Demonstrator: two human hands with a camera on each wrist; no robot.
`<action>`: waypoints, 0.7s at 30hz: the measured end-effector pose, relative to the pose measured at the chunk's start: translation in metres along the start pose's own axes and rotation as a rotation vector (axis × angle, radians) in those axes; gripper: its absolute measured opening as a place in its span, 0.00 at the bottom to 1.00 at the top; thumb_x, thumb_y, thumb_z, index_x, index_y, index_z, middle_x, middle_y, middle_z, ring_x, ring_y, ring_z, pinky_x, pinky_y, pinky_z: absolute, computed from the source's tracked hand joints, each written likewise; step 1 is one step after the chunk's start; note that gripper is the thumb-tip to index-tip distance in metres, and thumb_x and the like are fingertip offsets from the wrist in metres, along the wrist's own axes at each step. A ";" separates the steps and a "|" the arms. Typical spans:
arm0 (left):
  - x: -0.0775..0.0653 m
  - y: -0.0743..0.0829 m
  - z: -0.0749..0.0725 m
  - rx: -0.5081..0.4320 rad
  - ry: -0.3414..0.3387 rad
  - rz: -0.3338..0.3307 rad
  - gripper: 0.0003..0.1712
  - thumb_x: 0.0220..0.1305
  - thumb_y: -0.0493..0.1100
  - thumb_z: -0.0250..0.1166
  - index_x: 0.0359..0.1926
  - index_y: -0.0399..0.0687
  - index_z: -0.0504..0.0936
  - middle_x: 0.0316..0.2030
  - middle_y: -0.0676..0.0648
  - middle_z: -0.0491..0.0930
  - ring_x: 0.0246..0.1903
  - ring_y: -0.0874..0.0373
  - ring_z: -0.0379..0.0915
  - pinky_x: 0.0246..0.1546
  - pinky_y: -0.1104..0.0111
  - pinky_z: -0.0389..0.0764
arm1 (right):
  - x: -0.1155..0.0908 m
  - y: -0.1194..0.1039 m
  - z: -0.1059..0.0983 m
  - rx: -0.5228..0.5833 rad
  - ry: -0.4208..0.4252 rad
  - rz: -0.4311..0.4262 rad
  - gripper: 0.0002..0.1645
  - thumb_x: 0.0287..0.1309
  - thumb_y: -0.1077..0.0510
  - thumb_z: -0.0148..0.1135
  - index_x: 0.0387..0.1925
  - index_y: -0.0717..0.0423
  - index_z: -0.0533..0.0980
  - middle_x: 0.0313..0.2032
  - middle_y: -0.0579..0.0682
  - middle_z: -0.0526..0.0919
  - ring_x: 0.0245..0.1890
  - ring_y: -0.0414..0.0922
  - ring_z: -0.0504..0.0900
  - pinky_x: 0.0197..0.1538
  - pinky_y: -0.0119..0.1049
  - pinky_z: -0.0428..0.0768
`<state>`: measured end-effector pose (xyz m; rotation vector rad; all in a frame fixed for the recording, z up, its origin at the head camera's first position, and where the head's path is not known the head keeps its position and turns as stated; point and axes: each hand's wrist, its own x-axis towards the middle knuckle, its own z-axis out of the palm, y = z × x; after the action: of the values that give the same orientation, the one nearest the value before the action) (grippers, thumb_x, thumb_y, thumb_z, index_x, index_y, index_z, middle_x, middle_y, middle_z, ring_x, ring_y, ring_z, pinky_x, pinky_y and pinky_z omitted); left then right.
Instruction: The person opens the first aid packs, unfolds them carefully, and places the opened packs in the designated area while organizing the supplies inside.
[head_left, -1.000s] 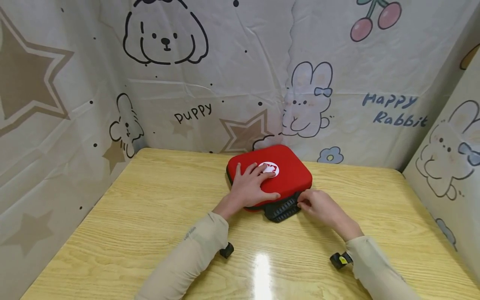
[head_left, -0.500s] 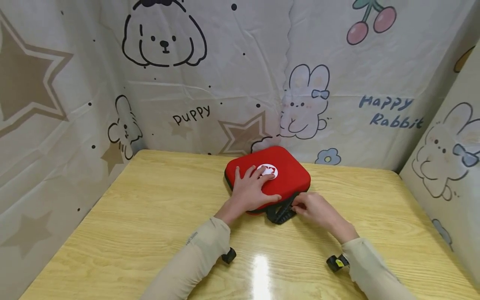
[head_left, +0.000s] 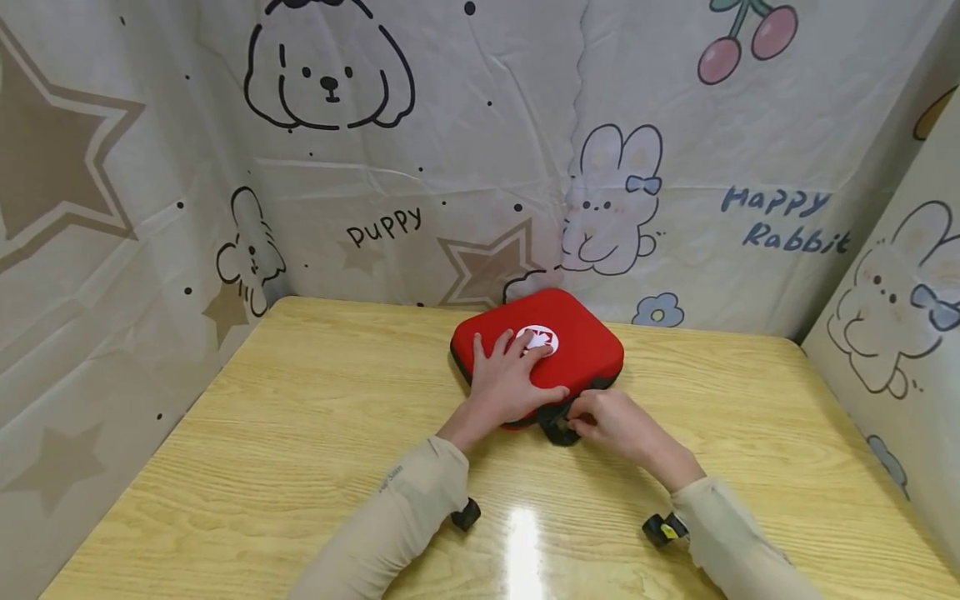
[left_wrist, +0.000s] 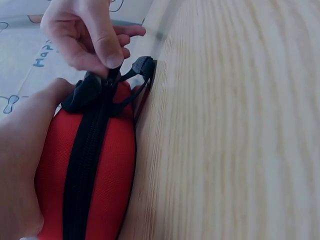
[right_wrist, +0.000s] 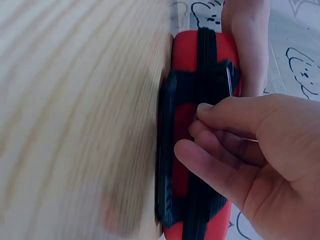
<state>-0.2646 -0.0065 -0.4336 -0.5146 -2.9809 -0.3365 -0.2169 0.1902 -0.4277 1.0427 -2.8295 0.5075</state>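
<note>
A red first aid case (head_left: 581,342) with a white round emblem lies flat on the table in the head view. My left hand (head_left: 506,385) rests on its lid with fingers spread, the thumb near the front edge. Along the case's side runs a black zipper (left_wrist: 86,160), seen in the left wrist view. My right hand (head_left: 621,423) pinches the small zipper pull (left_wrist: 114,74) between thumb and index finger at the front side. A black carry handle (right_wrist: 166,150) sticks out there, beside the right fingers. The pull is mostly hidden by the fingertips in the right wrist view.
The light wooden table (head_left: 337,400) extends around the case. Behind it hangs a pale cloth (head_left: 360,183) printed with cartoon animals, which also covers both sides. The case's back corner lies near that cloth.
My right hand has moved left along the front side of the case, past the handle, toward my left thumb. The left hand stays on the lid.
</note>
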 end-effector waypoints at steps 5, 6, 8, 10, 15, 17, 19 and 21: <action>-0.002 0.009 0.003 0.020 0.005 -0.039 0.41 0.56 0.79 0.55 0.69 0.75 0.68 0.73 0.53 0.59 0.73 0.47 0.51 0.70 0.33 0.40 | -0.003 -0.008 0.001 0.015 -0.019 0.006 0.02 0.53 0.62 0.72 0.31 0.54 0.85 0.30 0.43 0.85 0.30 0.37 0.80 0.38 0.33 0.81; -0.003 0.010 0.003 0.021 0.003 -0.045 0.41 0.56 0.79 0.54 0.69 0.75 0.68 0.73 0.53 0.59 0.74 0.47 0.51 0.70 0.33 0.39 | -0.003 -0.009 0.002 0.015 -0.024 0.015 0.02 0.53 0.63 0.72 0.31 0.54 0.86 0.30 0.43 0.85 0.30 0.37 0.80 0.39 0.33 0.82; -0.003 0.012 0.003 0.017 -0.007 -0.052 0.42 0.56 0.79 0.54 0.70 0.74 0.67 0.73 0.52 0.59 0.74 0.46 0.50 0.69 0.33 0.39 | -0.003 -0.011 0.002 0.021 -0.029 0.031 0.03 0.53 0.62 0.72 0.31 0.54 0.86 0.30 0.43 0.85 0.31 0.37 0.80 0.40 0.33 0.82; -0.004 0.011 0.003 0.015 -0.022 -0.051 0.43 0.57 0.79 0.53 0.71 0.73 0.66 0.74 0.51 0.58 0.74 0.46 0.50 0.69 0.32 0.39 | -0.004 -0.010 0.003 0.027 -0.025 0.035 0.03 0.53 0.63 0.72 0.31 0.54 0.85 0.30 0.43 0.85 0.30 0.37 0.80 0.39 0.33 0.82; -0.009 0.004 -0.008 0.009 -0.117 -0.017 0.45 0.58 0.78 0.52 0.73 0.71 0.62 0.77 0.49 0.54 0.76 0.45 0.46 0.70 0.33 0.38 | -0.004 -0.006 0.003 0.050 -0.036 0.036 0.03 0.54 0.62 0.71 0.32 0.53 0.85 0.31 0.42 0.85 0.31 0.37 0.81 0.39 0.33 0.81; -0.011 0.000 -0.014 0.023 -0.165 0.015 0.46 0.59 0.79 0.50 0.75 0.70 0.60 0.78 0.50 0.52 0.76 0.45 0.45 0.71 0.34 0.39 | -0.005 -0.003 0.001 0.057 -0.053 0.051 0.03 0.55 0.62 0.71 0.32 0.53 0.85 0.31 0.42 0.85 0.31 0.36 0.80 0.40 0.33 0.81; -0.014 -0.003 -0.020 0.059 -0.206 0.051 0.47 0.60 0.80 0.46 0.76 0.70 0.58 0.78 0.50 0.51 0.76 0.45 0.45 0.71 0.35 0.41 | -0.006 0.000 -0.003 0.065 -0.067 0.067 0.03 0.55 0.63 0.70 0.32 0.53 0.85 0.31 0.42 0.85 0.31 0.36 0.80 0.40 0.33 0.81; -0.015 -0.004 -0.025 0.096 -0.232 0.089 0.48 0.60 0.81 0.43 0.76 0.69 0.56 0.78 0.50 0.51 0.76 0.45 0.46 0.71 0.37 0.45 | -0.009 0.004 -0.007 0.068 -0.074 0.084 0.03 0.55 0.63 0.70 0.32 0.53 0.84 0.31 0.42 0.84 0.31 0.36 0.79 0.39 0.33 0.81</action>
<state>-0.2505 -0.0212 -0.4118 -0.7188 -3.1619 -0.1321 -0.2130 0.2004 -0.4240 0.9765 -2.9514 0.5877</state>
